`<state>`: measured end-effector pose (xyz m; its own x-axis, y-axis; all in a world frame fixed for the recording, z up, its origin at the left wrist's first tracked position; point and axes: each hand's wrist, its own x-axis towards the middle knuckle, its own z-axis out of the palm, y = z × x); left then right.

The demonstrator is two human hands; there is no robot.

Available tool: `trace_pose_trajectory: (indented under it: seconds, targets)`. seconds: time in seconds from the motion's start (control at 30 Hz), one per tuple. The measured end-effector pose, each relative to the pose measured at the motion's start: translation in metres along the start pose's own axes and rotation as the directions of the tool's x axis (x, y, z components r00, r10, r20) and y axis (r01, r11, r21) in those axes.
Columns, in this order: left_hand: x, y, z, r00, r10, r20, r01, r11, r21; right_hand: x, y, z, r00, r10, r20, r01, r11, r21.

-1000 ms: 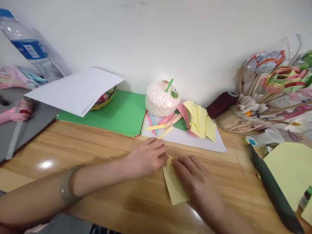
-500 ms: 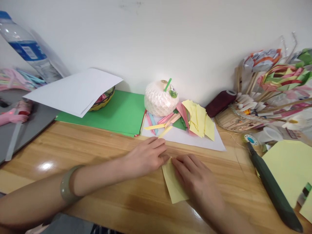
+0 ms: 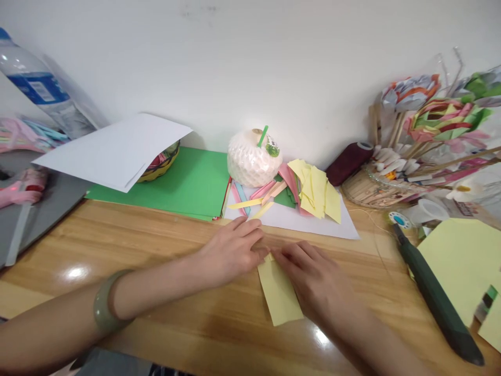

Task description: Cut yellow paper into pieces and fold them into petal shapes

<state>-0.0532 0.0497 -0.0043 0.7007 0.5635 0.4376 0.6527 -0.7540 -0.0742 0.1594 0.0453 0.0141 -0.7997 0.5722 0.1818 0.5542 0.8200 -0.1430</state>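
Observation:
A small yellow paper slip [image 3: 278, 295] lies on the wooden table, its far edge between my two hands. My left hand [image 3: 237, 245] reaches in from the left, thumb and fingertips pinched at the slip's upper left corner. From the right, my right hand [image 3: 315, 277] has its fingers closed on the upper right edge. A narrow fold seems to show at that far edge, though my fingertips partly hide it. Just beyond, yellow slips [image 3: 315, 188] and folded coloured strips [image 3: 256, 198] rest on a white sheet [image 3: 313, 227].
A white netted coconut [image 3: 254, 159] with a green stub stands behind the strips. Green sheets [image 3: 191, 183] and a basket under white paper [image 3: 117, 151] are left. On the right are a dark green long tool [image 3: 438, 297], yellow sheets [image 3: 462, 261], maroon thread [image 3: 350, 162] and paper flowers [image 3: 442, 120].
The view has shifted slightly. My right hand has drawn a little off the slip's face, so more of its right side shows. Both hands stay at its far edge.

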Motion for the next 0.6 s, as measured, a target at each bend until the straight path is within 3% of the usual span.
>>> trace_pose_trajectory:
  seconds: [0.17,0.33,0.43,0.53,0.6]
  targets:
    - [0.001,0.000,-0.005,0.999,-0.035,-0.024,0.034,0.999,-0.035,-0.007,0.015,-0.012,0.994,-0.099,0.038,0.095,0.991,0.093]
    - [-0.003,-0.006,-0.004,0.998,-0.066,0.010,0.066,0.992,-0.110,-0.009,0.020,-0.029,0.995,-0.032,0.095,0.004,0.957,0.289]
    - [-0.005,-0.010,0.004,0.997,-0.079,0.010,0.079,0.987,-0.141,-0.007,0.016,-0.036,0.980,-0.016,0.201,-0.073,0.901,0.427]
    - [-0.005,-0.013,0.008,0.995,-0.098,-0.018,0.095,0.989,-0.115,-0.004,0.013,-0.035,0.957,-0.057,0.285,-0.091,0.872,0.481]
    - [-0.003,-0.012,0.004,0.995,-0.092,-0.046,0.086,0.989,-0.118,-0.002,0.011,-0.031,0.961,-0.061,0.270,-0.076,0.880,0.468]
